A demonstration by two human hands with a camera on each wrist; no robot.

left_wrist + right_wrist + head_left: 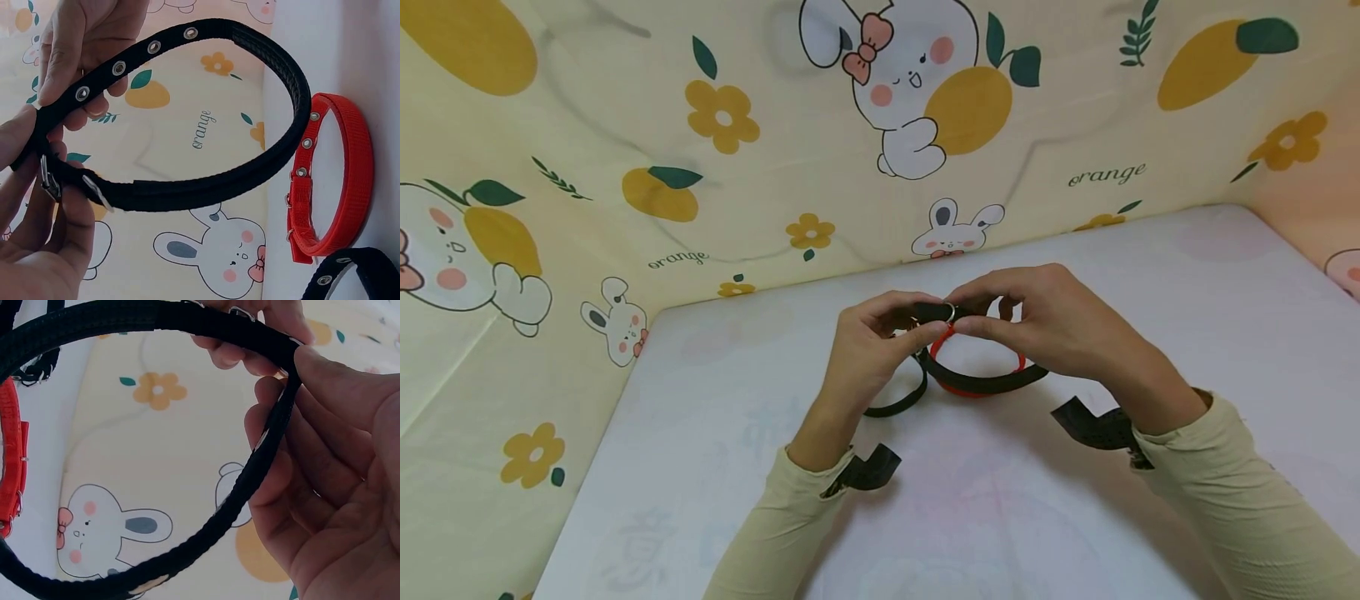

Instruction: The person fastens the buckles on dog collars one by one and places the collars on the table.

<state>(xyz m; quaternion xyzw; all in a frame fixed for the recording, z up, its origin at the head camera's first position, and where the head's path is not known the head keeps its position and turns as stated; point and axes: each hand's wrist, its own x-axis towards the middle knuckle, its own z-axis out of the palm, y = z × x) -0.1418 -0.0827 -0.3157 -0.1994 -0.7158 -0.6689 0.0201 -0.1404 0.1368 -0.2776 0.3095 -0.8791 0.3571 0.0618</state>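
Observation:
A black buckled collar (206, 195) with metal eyelets is held up as a loop between both hands. In the head view my left hand (868, 346) pinches it near the buckle (51, 178), thumb and fingers on the band. My right hand (1063, 321) grips the band right beside it, fingertips close to the left thumb. The eyelet end runs out from the right fingers in the left wrist view, and the strap's tip is partly hidden by the fingers. Behind the loop, a red collar (355, 175) with eyelets stands on its edge on the table.
A second black collar (897, 407) lies on the white table (715, 467), left of the red one. A cream cloth (730, 192) printed with rabbits and oranges rises behind the table. Black strap pieces (872, 468) stick out at the sleeve cuffs.

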